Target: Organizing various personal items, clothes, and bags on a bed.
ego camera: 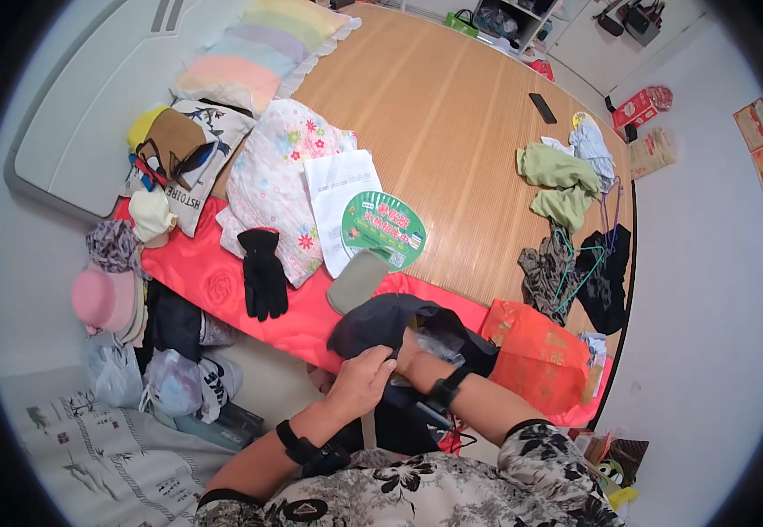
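A dark fabric bag with a wide open mouth lies at the bed's near edge, clear plastic showing inside. My left hand grips its near rim, fingers closed on the cloth. Against that same rim is my right hand, partly inside the mouth; its fingers are hidden by the cloth. Just beyond the bag lies a grey-green oval item, partly over a green printed hand fan. A black glove rests to the left on the red floral cloth. Printed paper sheets lie under the fan.
A red bag sits right of the dark bag. Clothes and hangers lie on the mat's right side, near a black phone. Pillows, a canvas bag and hats are at left.
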